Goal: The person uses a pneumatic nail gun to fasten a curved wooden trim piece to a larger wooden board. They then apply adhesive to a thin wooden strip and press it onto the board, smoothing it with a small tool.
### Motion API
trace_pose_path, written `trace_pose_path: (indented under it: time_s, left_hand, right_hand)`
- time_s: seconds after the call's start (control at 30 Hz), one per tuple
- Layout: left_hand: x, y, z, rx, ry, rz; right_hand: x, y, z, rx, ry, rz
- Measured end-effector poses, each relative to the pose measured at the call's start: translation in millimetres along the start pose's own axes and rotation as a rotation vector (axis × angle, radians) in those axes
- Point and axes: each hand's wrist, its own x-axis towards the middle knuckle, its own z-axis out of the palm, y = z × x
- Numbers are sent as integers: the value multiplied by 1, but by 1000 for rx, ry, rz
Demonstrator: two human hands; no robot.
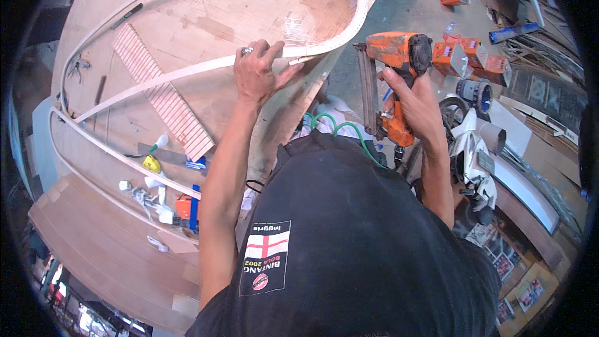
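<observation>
My right hand (417,105) is wrapped round the handle of an orange and black nail gun (392,50), held upright off the table's right edge. A green air hose (350,126) shows beside the gun's lower end. My left hand (257,75) grips a pale curved wooden strip (187,75), fingers over its top and thumb stretched out to the right. The strip bends into a wide rounded loop at the far end, its inner face at the bend cut with close slots. Between nail gun and strip there is a gap.
On the wooden table (249,6) lie a slotted board (163,90), pliers (76,70), a yellow-and-white bottle (151,163) and crumpled white material (146,200). Several orange boxes (450,59) sit on the floor at right, near a white power tool (471,150) and stacked wood offcuts (549,81).
</observation>
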Motion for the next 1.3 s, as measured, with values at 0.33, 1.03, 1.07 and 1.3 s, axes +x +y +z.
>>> trace_pose_path:
  time_s: [0.33,1.03,1.07,1.3]
  left_hand:
    - [8,-2,13,14,71,42]
    - [4,-9,21,2,79,30]
    - [4,-10,22,13,94,36]
    - [6,-11,24,25,121,33]
  right_hand:
    - [11,-5,3,-61,-40,-24]
    - [29,-18,22,-151,-167,2]
    - [29,-21,23,-151,-167,17]
    - [26,-24,20,-129,-95,77]
